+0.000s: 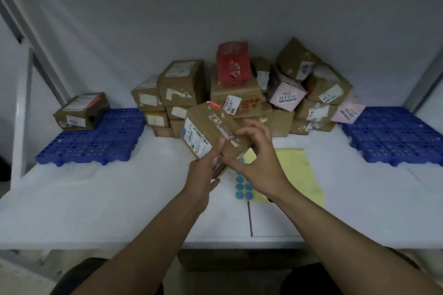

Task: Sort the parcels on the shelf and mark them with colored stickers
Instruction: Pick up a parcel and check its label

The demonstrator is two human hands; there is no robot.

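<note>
Tilted parcel (pixel 211 132), long axis rising away; left hand (pixel 203 175), right hand (pixel 254 160) fingers curl round it.

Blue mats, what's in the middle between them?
In the head view, a pile of parcels sits between the left blue mat and right blue mat, with the held box and yellow sticker sheet in front.

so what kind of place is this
Probably a parcel sorting station or mailroom: a heap of labelled cardboard parcels on a white shelf, blue plastic pallets at either side, and a sheet of blue dot stickers.
</note>
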